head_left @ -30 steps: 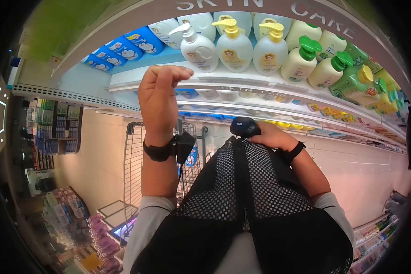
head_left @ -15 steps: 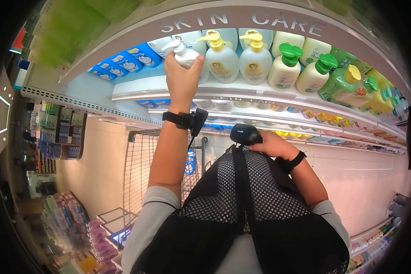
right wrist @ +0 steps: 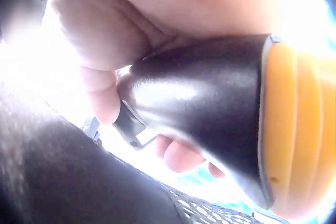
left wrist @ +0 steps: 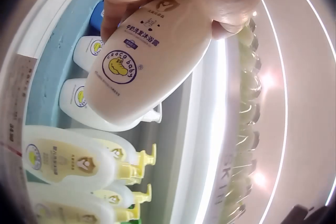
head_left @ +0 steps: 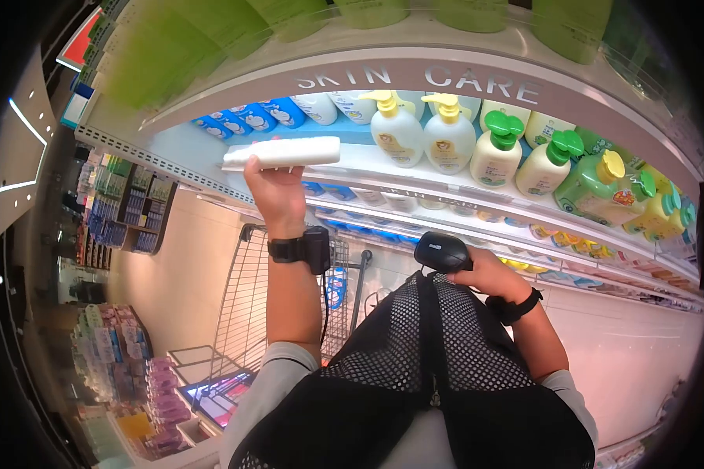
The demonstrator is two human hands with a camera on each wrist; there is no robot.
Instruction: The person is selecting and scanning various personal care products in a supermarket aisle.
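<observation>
Head view: looks forward at the shelf (head_left: 360, 160). Left wrist: sits close under the bottle (left wrist: 152, 61), shares that shelf. Right wrist: sits tight against the scanner (right wrist: 210, 113).

Smooth plastic bottle (head_left: 283, 152), glossy scanner (head_left: 441, 252)

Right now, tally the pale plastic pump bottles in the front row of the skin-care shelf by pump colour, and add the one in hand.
Cream bottles with yellow pumps: 2
Cream bottles with green pumps: 2
White plastic bottle held flat by the left hand: 1
Total: 5
Bottles farther back are not counted.
</observation>
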